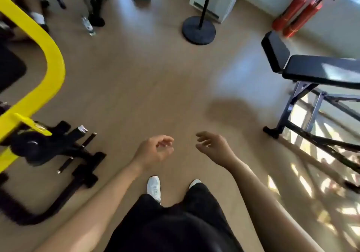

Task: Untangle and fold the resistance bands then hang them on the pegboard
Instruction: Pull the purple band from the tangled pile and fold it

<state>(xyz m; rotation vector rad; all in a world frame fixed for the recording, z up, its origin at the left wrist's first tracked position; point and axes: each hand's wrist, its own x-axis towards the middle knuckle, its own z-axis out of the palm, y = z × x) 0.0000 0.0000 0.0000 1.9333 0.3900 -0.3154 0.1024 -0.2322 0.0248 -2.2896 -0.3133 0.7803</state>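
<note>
Resistance bands: none in view, not on the floor and not in either hand. The pegboard is also out of sight.
Left hand [155, 150]: held out low in front, fingers loosely curled, holding nothing.
Right hand [212, 147]: just beside the left but not touching it, fingers relaxed and spread, holding nothing.
Step in hand: looks like a walk between stations, either to fetch bands or away from hanging some. Progress cannot be told.
Next move: calls for finding the tangle or the board first. Both hands are free to take hold.
Floor [146, 76]: smooth tan sheet, slightly glossy, with broken sun patches near right.
Left side: yellow-framed machine [52, 57] on black feet.
Right side: black padded bench [319, 70] on a metal frame.
Far: round stand base [198, 30] at centre, two red cylinders [298, 15] against the right wall, a water bottle [88, 26] far left.
Near: white shoes [154, 187] below the hands.
</note>
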